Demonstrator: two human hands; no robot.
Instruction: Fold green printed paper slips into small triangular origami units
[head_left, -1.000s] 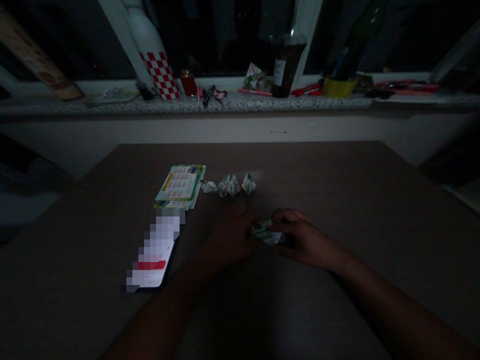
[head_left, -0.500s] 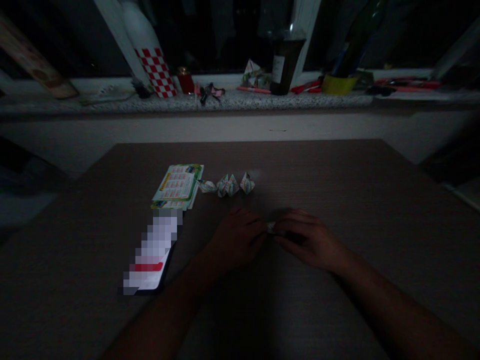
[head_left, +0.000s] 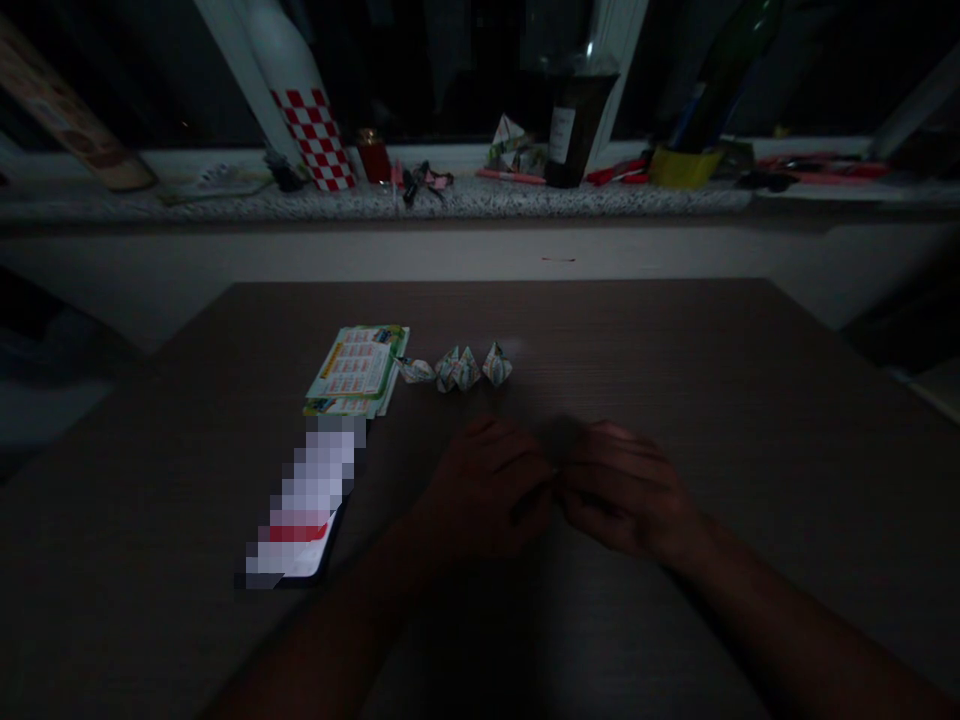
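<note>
My left hand (head_left: 499,485) and my right hand (head_left: 622,485) meet low over the dark table (head_left: 675,350), fingers closed and fingertips nearly touching. Between them only a pale speck of a small piece of folded paper (head_left: 555,469) shows; the fingers hide the rest. Beyond my left hand, several small folded paper shapes stand in a row, among them a pointed one at the right end (head_left: 496,366) and a flatter one at the left end (head_left: 416,370). That flatter one lies against a stack of printed calendar cards (head_left: 352,365).
A phone with a lit, blurred screen (head_left: 304,510) lies left of my left forearm. Behind the table runs a granite windowsill (head_left: 480,203) with a red-and-white checked bottle (head_left: 319,140), a small red jar (head_left: 373,157), a dark cup (head_left: 574,135) and a green bottle in a yellow holder (head_left: 686,167).
My hands have drawn closer together, my left one shifting slightly right. The folded paper between the fingertips is now almost wholly covered. The row of paper shapes stays in place.
</note>
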